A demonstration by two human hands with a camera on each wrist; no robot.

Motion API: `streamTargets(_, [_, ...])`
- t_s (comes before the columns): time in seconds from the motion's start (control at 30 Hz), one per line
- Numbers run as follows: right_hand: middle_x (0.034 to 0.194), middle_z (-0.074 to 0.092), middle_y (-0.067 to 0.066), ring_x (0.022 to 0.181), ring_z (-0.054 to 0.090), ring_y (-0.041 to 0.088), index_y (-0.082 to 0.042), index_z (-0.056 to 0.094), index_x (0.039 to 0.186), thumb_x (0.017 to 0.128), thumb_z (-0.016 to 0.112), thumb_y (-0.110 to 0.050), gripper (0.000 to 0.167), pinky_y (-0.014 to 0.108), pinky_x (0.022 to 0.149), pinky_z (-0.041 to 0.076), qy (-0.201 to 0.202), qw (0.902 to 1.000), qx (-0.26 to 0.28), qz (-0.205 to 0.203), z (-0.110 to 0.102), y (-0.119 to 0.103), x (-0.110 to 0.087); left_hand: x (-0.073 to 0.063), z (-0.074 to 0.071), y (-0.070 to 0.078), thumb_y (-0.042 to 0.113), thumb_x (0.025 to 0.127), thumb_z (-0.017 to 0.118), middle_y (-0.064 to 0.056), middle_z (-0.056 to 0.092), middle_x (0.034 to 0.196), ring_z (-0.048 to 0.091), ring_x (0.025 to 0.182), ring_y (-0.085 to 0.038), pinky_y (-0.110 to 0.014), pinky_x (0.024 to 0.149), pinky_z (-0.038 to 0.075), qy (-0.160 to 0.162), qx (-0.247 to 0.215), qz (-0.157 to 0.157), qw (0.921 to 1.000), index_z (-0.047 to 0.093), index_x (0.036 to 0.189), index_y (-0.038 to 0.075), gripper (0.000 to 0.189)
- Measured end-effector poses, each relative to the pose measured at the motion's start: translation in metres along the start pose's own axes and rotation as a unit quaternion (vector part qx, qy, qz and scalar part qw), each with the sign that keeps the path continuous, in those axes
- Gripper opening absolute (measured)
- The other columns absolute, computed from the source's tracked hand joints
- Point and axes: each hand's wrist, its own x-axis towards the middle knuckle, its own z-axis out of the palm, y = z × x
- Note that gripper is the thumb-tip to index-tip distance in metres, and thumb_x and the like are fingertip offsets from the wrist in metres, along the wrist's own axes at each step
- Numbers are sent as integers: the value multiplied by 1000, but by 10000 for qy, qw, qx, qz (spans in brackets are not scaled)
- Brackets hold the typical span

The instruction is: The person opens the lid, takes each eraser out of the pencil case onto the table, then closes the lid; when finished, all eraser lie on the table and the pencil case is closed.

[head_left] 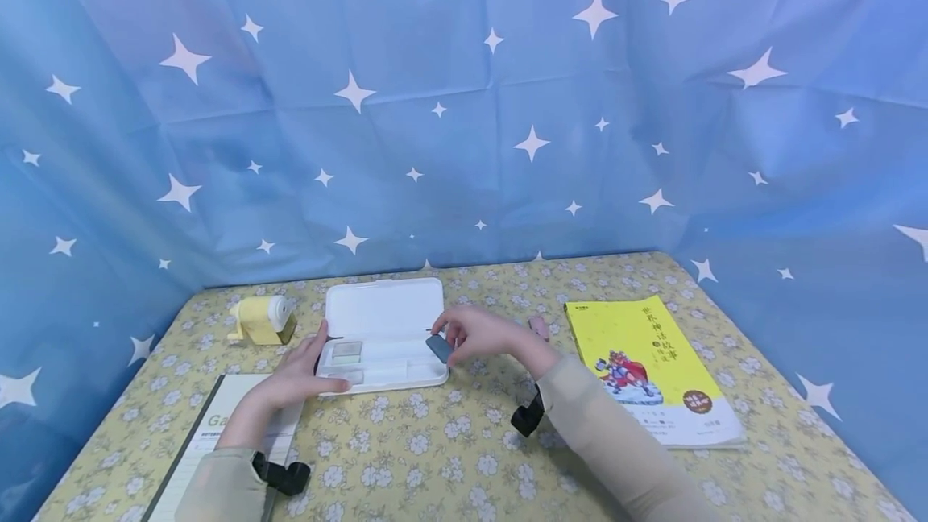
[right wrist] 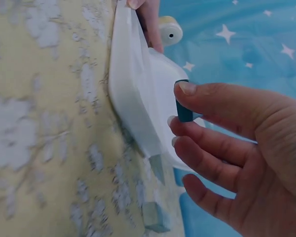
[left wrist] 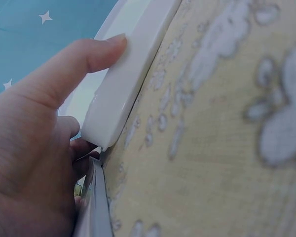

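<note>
Dark block (head_left: 438,348) is pinched in ur right hand (head_left: 482,337), by the right end of the open white case (head_left: 391,334). Ur left hand (head_left: 293,373) grips the case's left end, nr the notebook (head_left: 190,441). Worktop (head_left: 428,457) stretches twd u from its front edge; yellow book (head_left: 652,357) well right, head cam only. L wrist cam shows ur thumb over the rim close-up.

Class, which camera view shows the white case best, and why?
The head view: the open case is seen from above, lid and inside visible. The left wrist view shows only part of it, touched by the left hand; the right wrist view shows it obliquely, partly behind the right hand.
</note>
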Motion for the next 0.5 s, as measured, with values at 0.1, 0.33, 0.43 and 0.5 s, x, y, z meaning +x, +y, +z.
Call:
streamTargets(0.1, [89,62,-3,80,61,11,-9,60,124,82,78,-11,46,30,71,51,129,9999,62,34,1,2,-8,0,0,0,50,77,76,-32,7,155,1,139,-55,-74,103,7,-2,18,-14,10000,-5,155,4,121])
streamTargets(0.33, [81,60,0,72,58,14,-9,58,117,80,78,-9,42,32,66,49,374,9987,328,149,7,6,-25,0,0,0,51,78,75,-32,6,155,0,139,-55,-74,103,5,-30,30,-33,10000,-5,155,5,120])
streamTargets(0.43, [78,59,0,69,57,14,-8,58,115,79,79,-9,42,31,64,48,467,9979,353,288,11,7,-32,0,0,-1,51,78,75,-32,6,155,1,139,-54,-73,104,4,-30,45,-5,10000,-5,155,5,120])
streamTargets(0.5, [76,59,0,66,56,14,-9,58,114,78,80,-10,42,30,62,48,548,9970,314,446,13,8,-36,0,0,0,51,78,75,-32,6,155,1,139,-54,-73,104,4,-42,61,1,10000,-5,155,5,120])
